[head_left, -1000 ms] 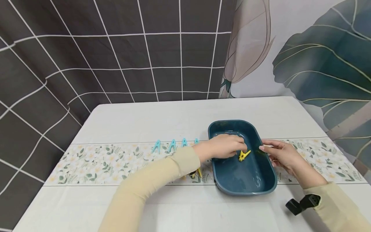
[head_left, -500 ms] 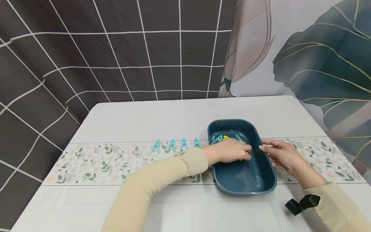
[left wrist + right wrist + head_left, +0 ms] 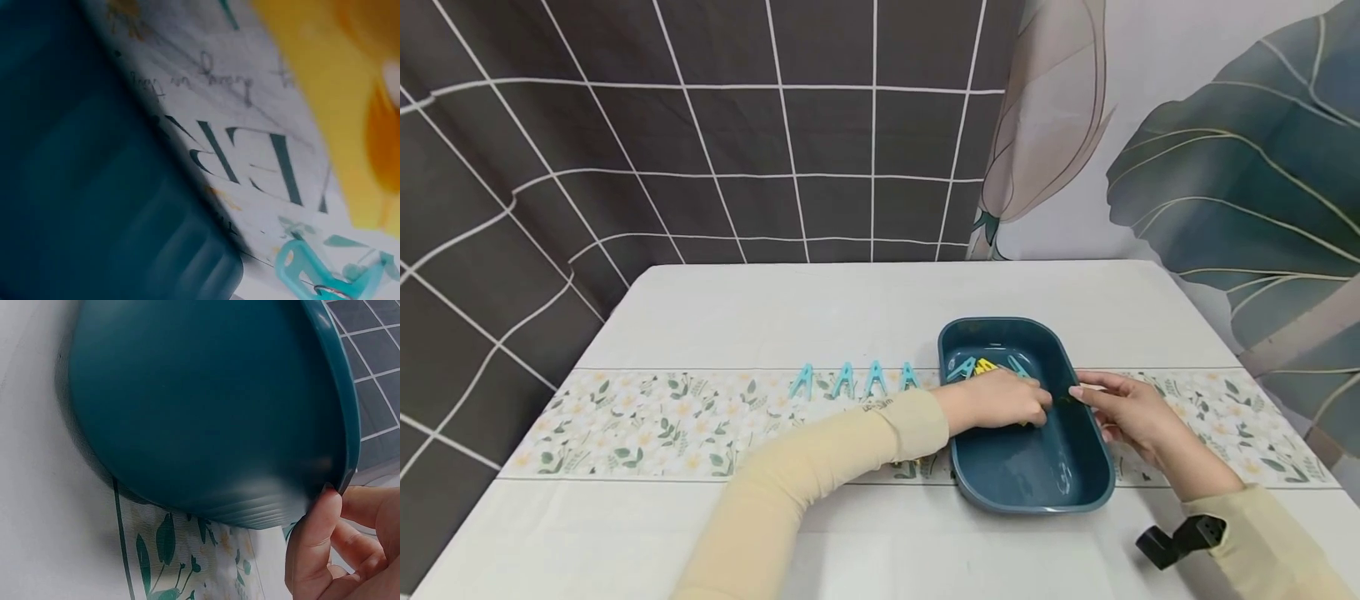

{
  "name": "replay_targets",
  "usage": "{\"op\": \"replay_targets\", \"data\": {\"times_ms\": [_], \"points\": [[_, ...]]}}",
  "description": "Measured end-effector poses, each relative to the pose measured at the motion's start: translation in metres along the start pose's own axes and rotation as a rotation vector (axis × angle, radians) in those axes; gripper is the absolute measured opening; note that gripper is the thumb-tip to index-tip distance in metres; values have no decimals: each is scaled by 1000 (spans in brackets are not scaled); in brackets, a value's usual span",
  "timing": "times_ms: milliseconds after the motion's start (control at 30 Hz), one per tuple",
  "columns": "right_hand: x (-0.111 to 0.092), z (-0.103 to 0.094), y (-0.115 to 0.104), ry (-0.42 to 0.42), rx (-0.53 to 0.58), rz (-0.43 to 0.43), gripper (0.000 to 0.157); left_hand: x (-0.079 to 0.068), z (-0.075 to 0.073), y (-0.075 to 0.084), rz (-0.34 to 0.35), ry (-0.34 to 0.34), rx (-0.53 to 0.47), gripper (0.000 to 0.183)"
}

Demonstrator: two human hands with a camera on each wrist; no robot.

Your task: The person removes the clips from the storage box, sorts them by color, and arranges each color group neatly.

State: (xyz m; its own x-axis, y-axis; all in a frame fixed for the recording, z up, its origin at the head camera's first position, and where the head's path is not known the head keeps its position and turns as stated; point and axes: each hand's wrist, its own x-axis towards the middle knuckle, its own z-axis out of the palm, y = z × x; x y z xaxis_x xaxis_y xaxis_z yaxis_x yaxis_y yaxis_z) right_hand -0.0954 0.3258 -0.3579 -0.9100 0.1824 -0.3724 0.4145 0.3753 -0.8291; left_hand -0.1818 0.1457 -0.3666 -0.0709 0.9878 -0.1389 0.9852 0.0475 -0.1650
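Note:
A dark blue plastic basin point(image 3: 1030, 483) stands on the table, with light blue clothespins point(image 3: 961, 369) and a yellow clothespin point(image 3: 985, 365) at its far end. My left hand point(image 3: 1000, 398) reaches into it over the left rim. Its fingers are curled downward around a yellow clothespin, mostly hidden, with only a bit of yellow showing beneath them. At the right rim, my right hand point(image 3: 1127, 412) pinches the basin's edge between thumb and fingers. The right wrist view shows this pinch, the thumb point(image 3: 322, 519) against the outer wall.
Left of the basin, several light blue clothespins point(image 3: 875, 378) stand in a row on the floral strip point(image 3: 662, 417). Some yellow pieces lie partly hidden under the left forearm. A blurred yellow shape point(image 3: 312, 75) fills the upper right of the left wrist view. A dark gridded curtain point(image 3: 737, 125) hangs behind.
My left hand has shifted slightly right and down over the yellow clothespin, covering it; the clothespins at the basin's far end have come into sight. The right hand keeps its hold.

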Motion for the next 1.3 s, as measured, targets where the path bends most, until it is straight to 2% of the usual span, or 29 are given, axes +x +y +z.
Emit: {"op": "replay_targets", "data": {"times_ms": [200, 467, 667, 867, 1067, 1300], "points": [[0, 0, 0, -9, 0, -11, 65, 1, 2, -2, -19, -16, -8, 28], [-1, -1, 0, -9, 7, -23, 66, -2, -2, -3, -10, 8, 20, 30], [-2, 1, 0, -3, 4, -32, 65, -9, -5, -4, 8, 67, 13, 29], [-1, 1, 0, 4, -7, -21, 65, -17, -10, -4, 5, 128, -50, 28], [-1, 0, 0, 2, -5, -24, 65, -24, -9, -5, 19, 211, -139, 29], [-3, 0, 0, 3, -13, -32, 64, -32, -13, -5, -33, 229, -171, 30]]}}
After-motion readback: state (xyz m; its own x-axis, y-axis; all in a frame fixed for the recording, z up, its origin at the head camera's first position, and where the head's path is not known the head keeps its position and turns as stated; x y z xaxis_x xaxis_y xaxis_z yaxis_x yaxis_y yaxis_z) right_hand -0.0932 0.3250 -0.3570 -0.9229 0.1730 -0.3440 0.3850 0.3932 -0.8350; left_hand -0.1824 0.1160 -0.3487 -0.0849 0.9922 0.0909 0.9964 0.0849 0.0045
